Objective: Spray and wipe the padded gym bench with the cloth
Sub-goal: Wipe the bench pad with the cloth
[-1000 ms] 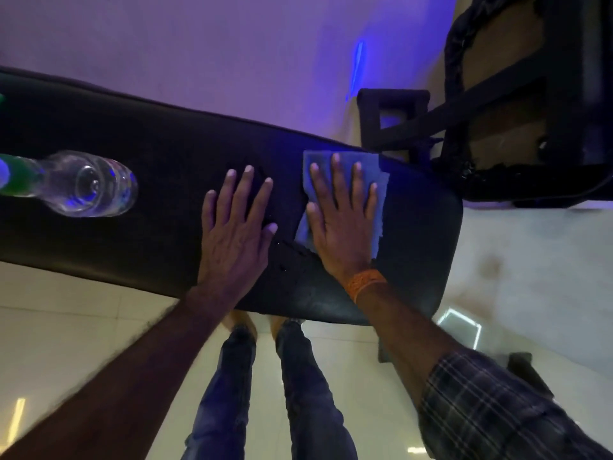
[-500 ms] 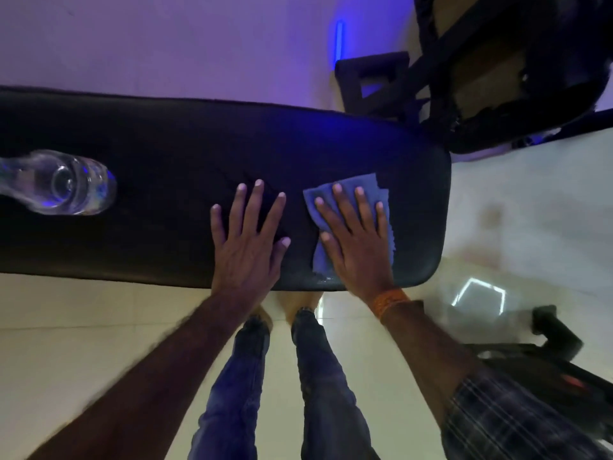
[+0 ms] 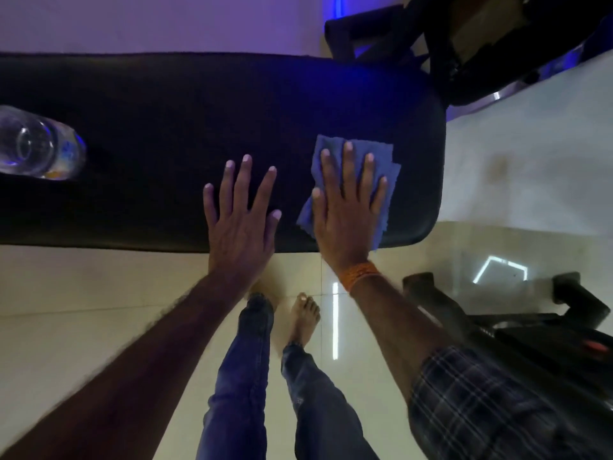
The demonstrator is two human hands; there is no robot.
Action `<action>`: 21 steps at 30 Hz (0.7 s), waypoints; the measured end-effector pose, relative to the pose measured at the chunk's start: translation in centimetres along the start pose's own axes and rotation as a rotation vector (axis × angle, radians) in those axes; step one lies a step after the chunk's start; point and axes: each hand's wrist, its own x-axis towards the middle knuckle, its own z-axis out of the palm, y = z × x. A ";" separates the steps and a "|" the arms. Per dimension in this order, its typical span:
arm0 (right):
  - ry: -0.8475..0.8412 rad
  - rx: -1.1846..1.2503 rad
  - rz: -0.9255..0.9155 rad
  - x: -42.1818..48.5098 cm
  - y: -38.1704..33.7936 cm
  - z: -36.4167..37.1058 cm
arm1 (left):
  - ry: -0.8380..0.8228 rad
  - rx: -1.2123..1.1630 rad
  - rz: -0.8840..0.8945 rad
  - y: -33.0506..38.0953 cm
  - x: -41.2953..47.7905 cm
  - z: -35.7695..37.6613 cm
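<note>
While flat, right hand (image 3: 348, 210) atop seemingly folded cloth (image 3: 381, 161)

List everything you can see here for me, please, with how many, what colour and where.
bench: one, black padded, across the upper middle.
cloth: one, blue, folded, on the bench's right end under the right hand.
bottle: one, clear, on the bench at the left edge.
gym frame: black, top right, beyond the bench.
equipment: black, on the floor at lower right.
floor: pale glossy tiles.
left hand: flat on the bench, empty.
right hand: flat on the cloth, orange band at the wrist.
legs: two, blue jeans, bare feet.
</note>
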 end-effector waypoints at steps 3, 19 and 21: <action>-0.066 0.005 -0.269 -3.3 -1.9 0.2 | -0.017 -0.037 -0.037 0.7 -0.8 -0.5; -0.080 -0.087 -0.427 -4.3 6.1 -0.4 | 0.044 -0.044 -0.082 0.6 -3.0 0.2; 0.004 -0.014 -0.123 -3.9 4.0 0.1 | 0.049 -0.028 -0.051 0.3 -3.0 0.5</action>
